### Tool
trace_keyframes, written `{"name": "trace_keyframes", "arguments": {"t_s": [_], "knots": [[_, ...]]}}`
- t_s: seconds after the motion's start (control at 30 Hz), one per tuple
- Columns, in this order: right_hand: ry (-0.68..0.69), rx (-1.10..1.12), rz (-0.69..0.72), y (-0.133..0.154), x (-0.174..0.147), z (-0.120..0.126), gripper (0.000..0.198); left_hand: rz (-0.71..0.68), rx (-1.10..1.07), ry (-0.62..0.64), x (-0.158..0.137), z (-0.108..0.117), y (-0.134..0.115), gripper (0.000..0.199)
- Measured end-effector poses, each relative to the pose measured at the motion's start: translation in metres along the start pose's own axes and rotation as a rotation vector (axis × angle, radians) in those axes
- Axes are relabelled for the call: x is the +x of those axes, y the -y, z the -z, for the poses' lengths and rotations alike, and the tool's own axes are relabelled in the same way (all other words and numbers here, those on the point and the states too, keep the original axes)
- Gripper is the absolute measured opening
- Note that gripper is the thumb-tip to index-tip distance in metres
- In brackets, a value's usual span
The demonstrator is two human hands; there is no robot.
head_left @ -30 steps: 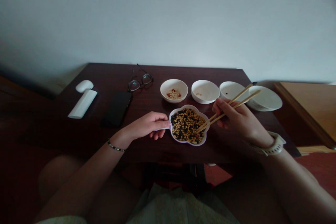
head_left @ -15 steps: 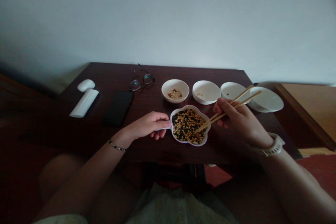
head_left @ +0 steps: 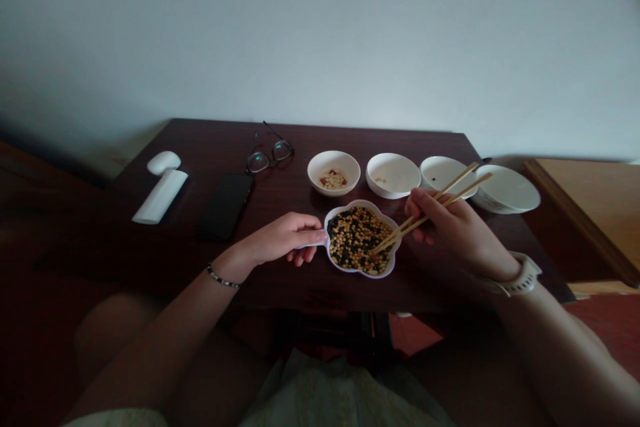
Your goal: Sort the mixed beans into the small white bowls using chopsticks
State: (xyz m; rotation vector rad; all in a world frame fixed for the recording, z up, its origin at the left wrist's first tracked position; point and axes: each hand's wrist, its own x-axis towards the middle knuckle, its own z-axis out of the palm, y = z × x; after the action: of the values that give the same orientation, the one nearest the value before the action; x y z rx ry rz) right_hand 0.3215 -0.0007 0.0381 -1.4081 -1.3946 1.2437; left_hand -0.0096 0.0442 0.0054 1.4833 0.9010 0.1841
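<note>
My left hand (head_left: 295,237) grips the handle of a flower-shaped bowl (head_left: 396,260), white with a pale purple rim. Mixed yellow and black beans (head_left: 356,235) fill much of it. My right hand (head_left: 445,220) is closed around a pair of wooden chopsticks (head_left: 453,185), whose tips reach into the beans at the bowl's right side. Behind stand white bowls in a row: the first bowl (head_left: 320,185) holds pale and reddish nut-like pieces, the second bowl (head_left: 400,170) a few pale bits, the third bowl (head_left: 443,164) a dark bean. The inside of the rightmost bowl (head_left: 507,190) is only partly visible.
Glasses (head_left: 270,157) lie near the back of the dark wooden table (head_left: 280,287). Left of them are a black phone (head_left: 225,207), a white cylindrical object (head_left: 161,197) and a rounded white piece (head_left: 164,162). A lighter wooden surface (head_left: 590,207) stands to the right.
The upper ends of the chopsticks have shifted slightly to the left and one looks lower, while their tips stay among the beans. My left hand and the flower-shaped bowl have not visibly moved.
</note>
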Motion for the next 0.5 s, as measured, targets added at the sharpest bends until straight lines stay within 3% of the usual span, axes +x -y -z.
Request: {"name": "trace_keyframes", "arguments": {"t_s": [0.1,0.3,0.5], "knots": [[-0.016,0.003,-0.005,0.0,0.0,0.002,0.05,0.008,0.009,0.0,0.0,0.0,0.001,0.04],[0.079,0.03,-0.036,-0.002,-0.001,-0.009,0.052,0.008,0.009,0.001,0.001,0.001,0.001,0.04],[0.004,0.035,0.003,-0.004,0.0,-0.01,0.05,0.008,0.013,0.001,0.0,0.001,0.0,0.041]]}}
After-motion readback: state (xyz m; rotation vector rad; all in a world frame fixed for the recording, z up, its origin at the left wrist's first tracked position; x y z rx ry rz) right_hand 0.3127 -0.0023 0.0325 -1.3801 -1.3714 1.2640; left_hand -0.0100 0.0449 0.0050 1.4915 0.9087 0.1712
